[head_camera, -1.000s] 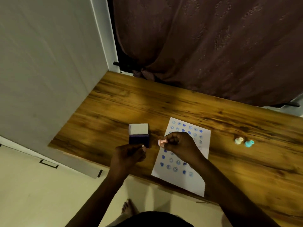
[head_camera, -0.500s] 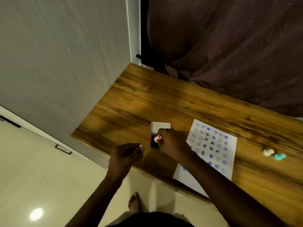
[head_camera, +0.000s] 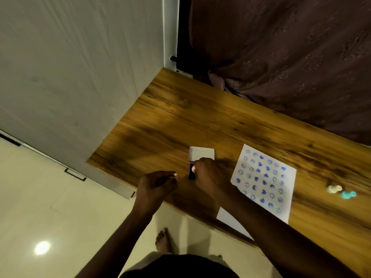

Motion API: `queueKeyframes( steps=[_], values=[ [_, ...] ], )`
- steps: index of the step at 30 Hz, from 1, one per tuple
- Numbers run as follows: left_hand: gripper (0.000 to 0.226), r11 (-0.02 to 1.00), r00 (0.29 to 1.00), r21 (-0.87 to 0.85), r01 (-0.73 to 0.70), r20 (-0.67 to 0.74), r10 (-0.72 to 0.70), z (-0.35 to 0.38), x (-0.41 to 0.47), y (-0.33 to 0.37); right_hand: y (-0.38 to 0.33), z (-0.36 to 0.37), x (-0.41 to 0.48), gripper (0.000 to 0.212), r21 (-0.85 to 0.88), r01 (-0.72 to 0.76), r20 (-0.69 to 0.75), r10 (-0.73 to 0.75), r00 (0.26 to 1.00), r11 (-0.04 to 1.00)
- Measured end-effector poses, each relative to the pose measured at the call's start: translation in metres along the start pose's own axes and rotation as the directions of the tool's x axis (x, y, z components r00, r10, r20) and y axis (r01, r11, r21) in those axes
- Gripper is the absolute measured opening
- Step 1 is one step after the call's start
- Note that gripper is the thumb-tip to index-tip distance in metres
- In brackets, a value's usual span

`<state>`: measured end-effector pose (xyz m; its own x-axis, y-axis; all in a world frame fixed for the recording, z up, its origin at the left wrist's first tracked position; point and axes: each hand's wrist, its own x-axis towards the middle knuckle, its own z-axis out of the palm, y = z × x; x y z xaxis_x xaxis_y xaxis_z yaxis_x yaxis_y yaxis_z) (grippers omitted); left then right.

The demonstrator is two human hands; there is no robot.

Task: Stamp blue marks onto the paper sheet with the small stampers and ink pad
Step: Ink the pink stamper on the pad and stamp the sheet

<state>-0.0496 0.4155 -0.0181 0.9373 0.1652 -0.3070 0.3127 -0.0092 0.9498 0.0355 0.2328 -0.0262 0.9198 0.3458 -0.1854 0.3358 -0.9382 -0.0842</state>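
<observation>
My right hand (head_camera: 210, 176) is closed around a small pink stamper (head_camera: 193, 168) and holds it on the dark blue ink pad (head_camera: 191, 175), whose white lid (head_camera: 201, 153) stands open behind it. To the pad's left, near the table's front edge, my left hand (head_camera: 158, 184) hovers with its fingers curled; nothing shows in it. The white paper sheet (head_camera: 261, 181) lies to the right of the pad, covered with several rows of blue smiley and heart marks. My right forearm crosses the sheet's near corner.
A cream stamper (head_camera: 334, 189) and a turquoise stamper (head_camera: 348, 194) lie on the wooden table (head_camera: 200, 117) right of the sheet. A white wall panel borders the table's left end; a dark curtain hangs behind. My bare foot (head_camera: 163, 239) stands on the tiled floor below.
My right hand has carried the pink stamper left, from over the paper onto the ink pad. My left hand has let go of the pad and sits just left of it. The view has shifted.
</observation>
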Motion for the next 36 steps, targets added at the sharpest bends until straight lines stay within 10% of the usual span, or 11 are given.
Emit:
queueKeyframes(
  steps=[13,18,24,30,36],
  values=[
    [0.017,0.997,0.999,-0.063,-0.051,0.0,0.051,0.01,-0.001,0.023,0.003,-0.004,0.005,0.021,0.03,-0.008,-0.009,0.009,1.0,1.0],
    [0.014,0.992,0.992,-0.05,-0.112,0.051,0.115,0.021,-0.003,0.031,0.015,-0.02,0.006,0.02,0.31,-0.133,0.064,0.119,0.991,0.941],
    [0.022,0.989,0.978,-0.062,-0.137,0.147,0.145,0.055,-0.008,0.039,0.054,-0.045,-0.027,0.024,0.873,-0.332,0.253,0.251,0.934,0.357],
    [0.028,0.991,0.973,-0.088,-0.102,0.199,0.118,0.112,-0.011,0.037,0.108,-0.049,-0.081,0.028,0.814,-0.363,0.476,0.164,0.864,-0.454],
    [0.018,0.99,0.946,-0.121,-0.067,0.309,0.101,0.163,-0.017,0.038,0.165,-0.041,-0.137,0.03,0.826,-0.243,0.442,0.316,0.84,-0.509]
  ],
)
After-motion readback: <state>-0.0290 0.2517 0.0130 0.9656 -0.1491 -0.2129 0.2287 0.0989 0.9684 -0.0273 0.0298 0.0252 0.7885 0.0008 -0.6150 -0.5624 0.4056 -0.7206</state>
